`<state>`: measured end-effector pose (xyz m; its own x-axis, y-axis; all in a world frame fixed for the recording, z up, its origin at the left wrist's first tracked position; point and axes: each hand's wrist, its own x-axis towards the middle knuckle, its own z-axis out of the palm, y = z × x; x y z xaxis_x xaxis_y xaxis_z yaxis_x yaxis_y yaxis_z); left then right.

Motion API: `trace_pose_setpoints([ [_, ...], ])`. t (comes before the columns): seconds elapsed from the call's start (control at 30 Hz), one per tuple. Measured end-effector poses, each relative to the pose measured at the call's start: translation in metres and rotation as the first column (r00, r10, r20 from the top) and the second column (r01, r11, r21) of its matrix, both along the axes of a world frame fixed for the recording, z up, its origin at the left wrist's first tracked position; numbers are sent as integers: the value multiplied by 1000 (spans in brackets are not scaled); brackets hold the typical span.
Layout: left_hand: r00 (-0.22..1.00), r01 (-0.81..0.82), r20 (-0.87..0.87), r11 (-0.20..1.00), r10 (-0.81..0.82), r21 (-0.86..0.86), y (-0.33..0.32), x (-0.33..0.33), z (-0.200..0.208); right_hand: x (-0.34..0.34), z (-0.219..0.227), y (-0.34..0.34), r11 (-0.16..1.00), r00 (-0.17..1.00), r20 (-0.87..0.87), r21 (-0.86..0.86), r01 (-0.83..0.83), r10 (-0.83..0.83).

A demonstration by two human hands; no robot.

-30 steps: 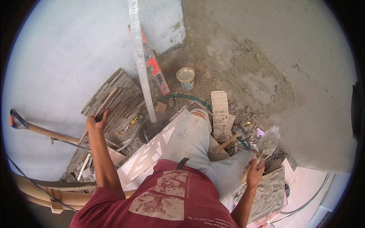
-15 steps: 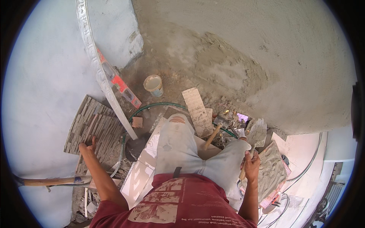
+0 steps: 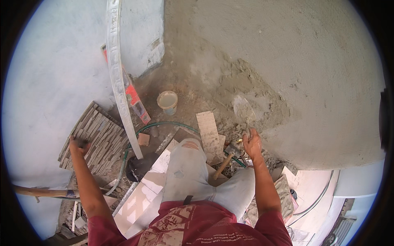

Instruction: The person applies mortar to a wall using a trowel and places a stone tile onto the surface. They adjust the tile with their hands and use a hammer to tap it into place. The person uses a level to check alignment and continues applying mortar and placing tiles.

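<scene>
My left hand is against the face of a stone-patterned tile panel that leans by the white wall on the left. Its fingers are dark and blurred, so their grip is unclear. My right hand is closed around the handle of a trowel. The mortar-smeared blade points away from me, over the rough wet mortar low on the grey wall. A mound of mortar lies right of my leg, partly behind my right forearm.
A small bucket, a red spirit level and a long pale straightedge stand ahead. A hammer, a textured tile piece and a green hose lie near my legs. A wooden handle juts in at left.
My right hand has swung the trowel from beside my right leg, near the mortar mound, forward to the wall's low mortar patch. My left hand has shifted slightly leftward and higher on the tile panel.
</scene>
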<state>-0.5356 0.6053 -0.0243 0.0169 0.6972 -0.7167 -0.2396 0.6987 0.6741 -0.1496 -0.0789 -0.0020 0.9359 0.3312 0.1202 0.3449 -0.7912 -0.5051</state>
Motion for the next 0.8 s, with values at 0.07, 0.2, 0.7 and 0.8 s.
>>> trace_pose_setpoints([
  [0.07,982,-98,-156,995,103,35,7,-7,-12,26,21,10,997,993,100,32,-73,69],
  [0.2,796,115,-566,866,214,488,-11,0,5,56,30,27,968,977,-187,-205,-142,104],
  [0.7,331,932,-739,81,-587,352,-395,66,19,128,-84,111,801,955,-291,-583,-134,-52],
  [0.8,256,960,-737,75,-626,269,-405,53,-1,118,-67,98,872,977,-212,-480,-100,-5],
])
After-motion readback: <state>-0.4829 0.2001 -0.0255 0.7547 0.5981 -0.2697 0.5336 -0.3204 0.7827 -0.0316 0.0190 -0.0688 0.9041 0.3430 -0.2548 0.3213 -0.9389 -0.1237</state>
